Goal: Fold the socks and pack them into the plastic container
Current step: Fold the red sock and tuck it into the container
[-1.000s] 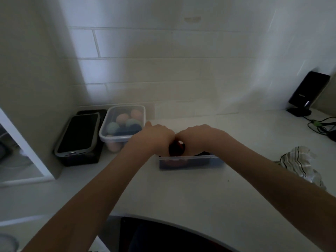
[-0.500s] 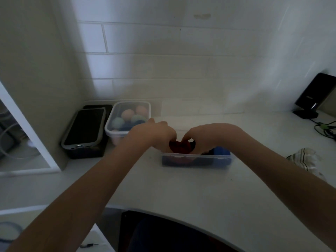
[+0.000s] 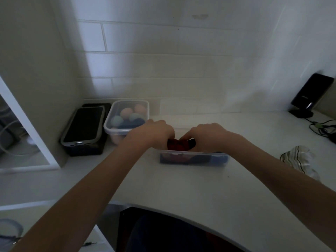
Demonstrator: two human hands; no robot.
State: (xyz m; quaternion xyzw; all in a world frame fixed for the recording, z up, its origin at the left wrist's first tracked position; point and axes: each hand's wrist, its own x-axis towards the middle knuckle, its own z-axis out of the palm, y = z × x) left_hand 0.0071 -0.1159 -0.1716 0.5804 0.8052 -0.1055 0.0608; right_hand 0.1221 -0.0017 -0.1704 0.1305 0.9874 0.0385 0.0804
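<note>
- left hand [image 3: 154, 132] and right hand [image 3: 205, 135], fingers curled, both grip red sock [image 3: 179, 144] over clear plastic container [image 3: 192, 158], frame centre
- striped sock [image 3: 298, 159] on table [image 3: 181, 188], right

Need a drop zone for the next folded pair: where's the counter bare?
Bare: the counter in front of the open container, between the forearms, and behind it toward the wall. Crowded: left corner with lidded container and black box; right edge with striped cloth and cables.
</note>
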